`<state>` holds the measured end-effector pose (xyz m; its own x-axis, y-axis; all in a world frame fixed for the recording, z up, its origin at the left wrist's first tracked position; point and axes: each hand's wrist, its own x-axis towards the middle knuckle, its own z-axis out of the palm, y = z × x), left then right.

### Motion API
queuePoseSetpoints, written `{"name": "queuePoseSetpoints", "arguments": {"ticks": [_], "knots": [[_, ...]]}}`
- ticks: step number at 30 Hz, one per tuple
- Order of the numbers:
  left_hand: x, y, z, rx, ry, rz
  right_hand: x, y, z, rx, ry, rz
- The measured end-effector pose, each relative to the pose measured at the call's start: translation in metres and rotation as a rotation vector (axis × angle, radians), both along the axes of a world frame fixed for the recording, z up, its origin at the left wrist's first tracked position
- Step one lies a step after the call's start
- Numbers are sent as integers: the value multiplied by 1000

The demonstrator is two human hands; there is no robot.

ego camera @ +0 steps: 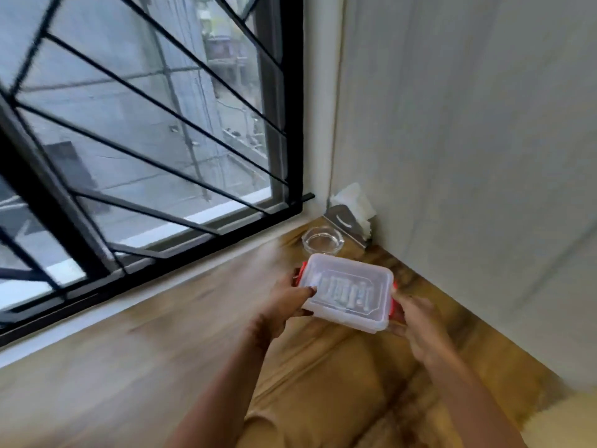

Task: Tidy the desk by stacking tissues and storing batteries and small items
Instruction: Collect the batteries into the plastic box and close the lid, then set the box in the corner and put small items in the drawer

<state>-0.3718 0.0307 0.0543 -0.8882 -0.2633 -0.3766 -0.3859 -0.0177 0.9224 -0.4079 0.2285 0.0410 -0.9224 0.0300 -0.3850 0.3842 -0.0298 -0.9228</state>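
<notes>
— What are the hands doing?
— Both hold a lidded clear box (349,291): left hand (286,302) grips its left end, thumb on the lid; right hand (416,321) grips the right end by the red clip.
— What's inside?
— Pale cylinders, too blurred to name.
— Beyond the hands?
— A glass bowl (322,240) just past the box, then tissues (353,205) standing in a metal holder (345,223) in the corner.

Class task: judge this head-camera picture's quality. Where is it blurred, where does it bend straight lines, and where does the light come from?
Head view: motion blur smears the wooden desk and window bars; wide-angle bending curves the window frame; daylight enters through the window; the clear lidded box, held by left hand and right hand, is sharpest.
</notes>
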Motion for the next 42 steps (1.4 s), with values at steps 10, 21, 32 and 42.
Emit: {"name": "queuePoseSetpoints", "arguments": {"ticks": [10,21,32,42], "knots": [[-107,59,-19,-223,43,-152,-55,60,-18,-126,-76,-193],[-144,83,-28,-250,55,-11,-76,60,-31,-289,-116,-274],[-141,95,-30,-308,54,17,-85,72,-37,-255,-102,-225],[-79,92,-17,-324,214,210,-68,61,-29,-91,6,-142]]}}
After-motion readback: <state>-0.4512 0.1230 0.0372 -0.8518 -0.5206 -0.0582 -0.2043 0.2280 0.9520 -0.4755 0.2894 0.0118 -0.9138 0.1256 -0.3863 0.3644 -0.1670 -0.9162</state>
